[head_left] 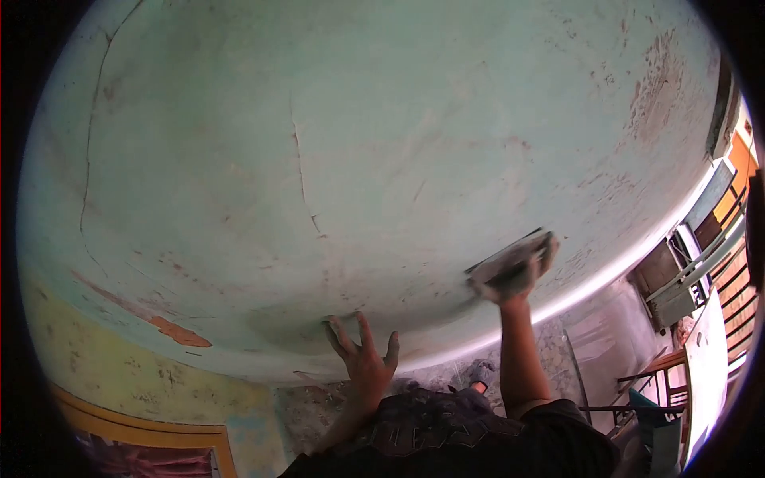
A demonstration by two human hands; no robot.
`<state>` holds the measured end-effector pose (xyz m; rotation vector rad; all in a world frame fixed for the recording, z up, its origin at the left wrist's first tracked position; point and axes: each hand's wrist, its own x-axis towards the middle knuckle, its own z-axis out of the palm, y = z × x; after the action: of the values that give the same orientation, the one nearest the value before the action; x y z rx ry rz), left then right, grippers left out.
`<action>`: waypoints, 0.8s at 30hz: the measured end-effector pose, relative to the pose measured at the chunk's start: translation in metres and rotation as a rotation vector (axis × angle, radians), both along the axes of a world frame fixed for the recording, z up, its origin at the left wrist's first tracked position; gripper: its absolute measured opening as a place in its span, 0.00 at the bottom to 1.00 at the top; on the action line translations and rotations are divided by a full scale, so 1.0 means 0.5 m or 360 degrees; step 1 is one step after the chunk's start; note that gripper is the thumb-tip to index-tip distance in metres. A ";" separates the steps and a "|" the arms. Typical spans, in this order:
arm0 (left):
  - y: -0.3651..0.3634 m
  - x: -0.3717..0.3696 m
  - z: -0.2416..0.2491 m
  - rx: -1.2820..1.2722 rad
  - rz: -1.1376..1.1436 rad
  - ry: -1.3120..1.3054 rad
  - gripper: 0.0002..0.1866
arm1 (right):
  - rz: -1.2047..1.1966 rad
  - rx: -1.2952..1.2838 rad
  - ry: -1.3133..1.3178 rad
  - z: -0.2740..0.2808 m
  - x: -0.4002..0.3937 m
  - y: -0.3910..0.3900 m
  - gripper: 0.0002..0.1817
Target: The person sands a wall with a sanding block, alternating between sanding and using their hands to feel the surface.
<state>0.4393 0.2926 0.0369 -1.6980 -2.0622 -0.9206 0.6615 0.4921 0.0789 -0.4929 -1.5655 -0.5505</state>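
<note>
Before me rises a pale green wall (382, 159), scuffed and cracked, filling most of the view. My right hand (518, 275) is wrapped round a flat, dusty rectangular hand block (502, 256) with a thin dark edge. The block lies along the lower right part of the wall, and the hand is slightly smeared by motion. To the left, my left hand (368, 357) has its fingers spread, fingertips right at the wall's lower part. Nothing is in that hand. A dark shadow spreads on the wall beside its fingers.
Long cracks run down the wall, and a brown bare patch (179, 331) shows at lower left. Below it are a yellowish wall section (135, 350) and an orange-yellow frame (159, 422). At right stand a white-topped table (705, 374), wooden chair (665, 374) and barred railing (737, 295).
</note>
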 end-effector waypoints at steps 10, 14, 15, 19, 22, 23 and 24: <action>-0.016 -0.018 0.004 -0.0096 -0.0085 -0.0026 0.43 | -0.0001 0.0030 0.0169 0.044 -0.001 0.008 0.53; -0.022 -0.020 0.004 -0.0139 -0.0091 -0.0054 0.43 | -0.0019 -0.0465 0.0878 0.057 0.044 0.034 0.55; -0.021 -0.019 0.003 -0.0122 -0.0102 -0.0090 0.43 | -0.0028 -0.0551 0.0966 0.073 0.041 0.030 0.52; -0.008 -0.007 -0.003 -0.0036 -0.0089 -0.0129 0.45 | -0.0074 -0.0170 0.0325 0.074 -0.021 -0.011 0.52; -0.012 -0.002 0.012 -0.0070 -0.0122 -0.0185 0.48 | -0.0028 0.0024 0.0161 0.066 0.027 0.018 0.52; -0.016 -0.005 0.011 -0.0074 -0.0110 -0.0185 0.48 | -0.0021 0.0033 0.0204 0.056 0.044 0.039 0.52; -0.018 -0.008 0.010 -0.0119 -0.0127 -0.0183 0.49 | 0.0144 -0.0560 0.0972 0.061 0.039 0.051 0.50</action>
<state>0.4351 0.2834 0.0417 -1.8174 -2.1404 -0.9989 0.6811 0.5178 0.1094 -0.7692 -1.0842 -0.0317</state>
